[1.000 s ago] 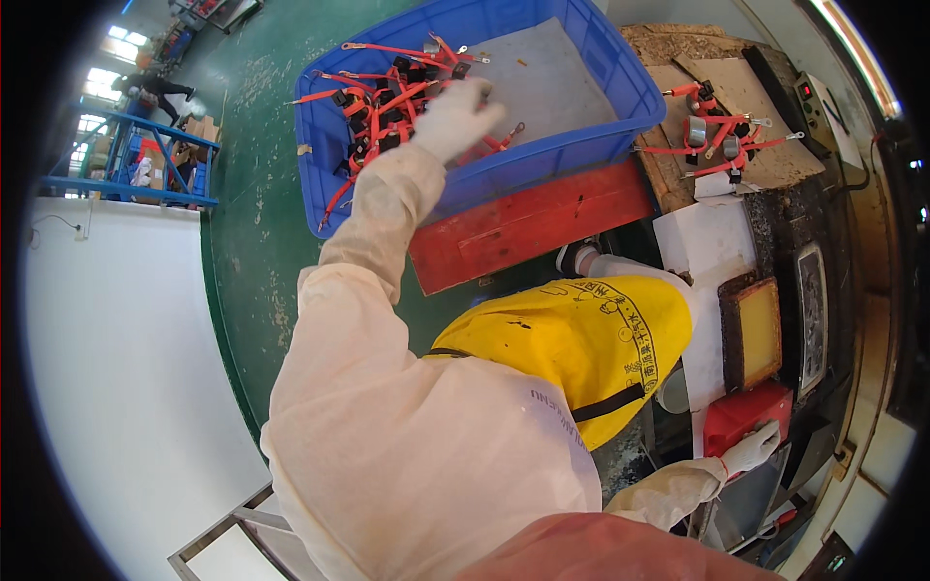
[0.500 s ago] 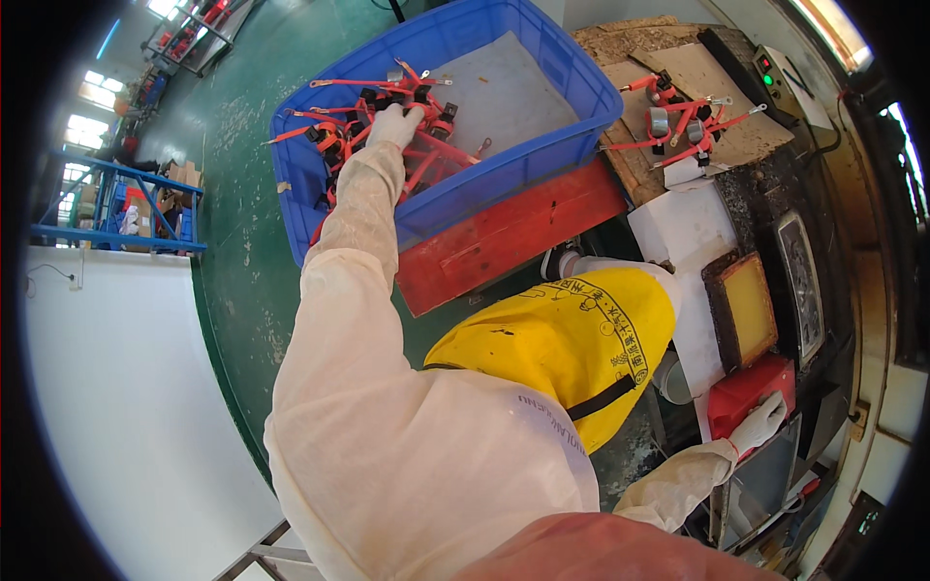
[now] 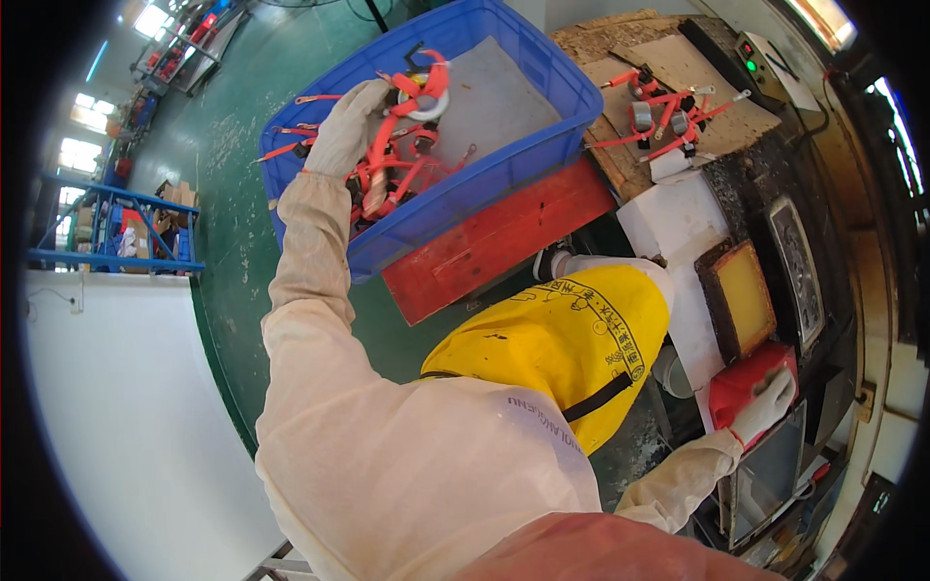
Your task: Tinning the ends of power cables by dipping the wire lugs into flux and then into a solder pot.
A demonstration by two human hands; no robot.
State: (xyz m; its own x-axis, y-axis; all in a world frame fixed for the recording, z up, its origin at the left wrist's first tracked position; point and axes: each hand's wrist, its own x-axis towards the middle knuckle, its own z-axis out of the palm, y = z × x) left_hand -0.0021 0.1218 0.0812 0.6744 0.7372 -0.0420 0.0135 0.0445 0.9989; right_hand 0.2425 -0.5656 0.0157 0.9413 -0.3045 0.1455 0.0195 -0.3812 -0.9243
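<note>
My left hand [image 3: 345,126], in a white glove, is closed on a red-wired part [image 3: 422,105] with a pale ring and black bits, raised above the left end of the blue plastic bin [image 3: 494,155]. Beneath it, several similar red-wired parts [image 3: 387,189] lie heaped in the bin. My right hand [image 3: 770,405], also gloved, has its fingers stretched out beside a red object [image 3: 741,382] at the bench's near end. No object shows in it.
Similar red-wired parts [image 3: 668,116] lie on cardboard on the bench, near a control box [image 3: 775,68] with lit lamps. A dark-framed yellow block [image 3: 744,300] and a metal plate [image 3: 796,276] sit nearer. A red board [image 3: 504,252] is below the bin. A yellow apron [image 3: 552,339] covers my lap.
My left hand has risen from the heap and shifted left, bringing up a red-wired part. My right hand has hardly moved. The whole view has shifted slightly.
</note>
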